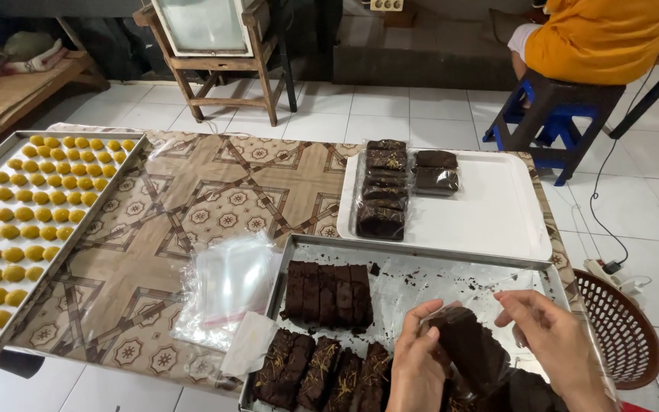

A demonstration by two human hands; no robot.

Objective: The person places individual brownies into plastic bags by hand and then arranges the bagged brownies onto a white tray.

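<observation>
Both hands, left hand (419, 358) and right hand (551, 336), hold a bagged brownie (470, 347) over the tray's (421, 252) bare middle.

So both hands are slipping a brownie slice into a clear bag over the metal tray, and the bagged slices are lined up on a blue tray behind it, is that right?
Not quite: the head view shows the bagged slices on a white tray, not a blue one. The rest holds: the left hand and right hand hold a brownie slice in a clear bag over the metal tray.

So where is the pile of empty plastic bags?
In the head view, the bags lie on the patterned tablecloth, just left of the metal tray, right of the cookie tray.
</observation>
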